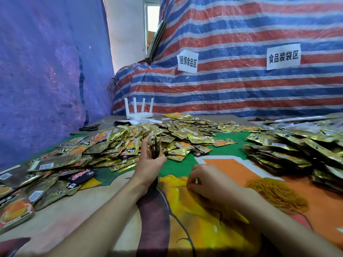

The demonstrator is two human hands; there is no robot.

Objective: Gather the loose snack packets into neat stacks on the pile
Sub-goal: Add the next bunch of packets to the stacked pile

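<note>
Striped red, blue and white tarpaulin (241, 89) closed off the back of the work area in the head view, and a blue sheet (46, 80) hung on the left. Two white paper signs (187, 61) were fixed to the tarpaulin. A printed green, orange and yellow table cover (222, 164) lay underneath everything.

Loose snack packets (104, 147), gold foil, lay scattered across the left and centre of the cover. A denser pile (289, 151) of layered packets occupied the right side. A heap of orange rubber bands (278, 193) lay in front of that pile. A white router (140, 110) stood at the far edge, with scissors (89, 128) to its left.

The left hand (151, 162) gripped a stack of packets (155, 145) on edge, fingers and thumb curled round it, at the near rim of the loose packets. The right hand (209, 182) rested low on the cover, left of the rubber bands, with its fingers curled under. Whether it held anything could not be determined. The two hands were apart.
</note>
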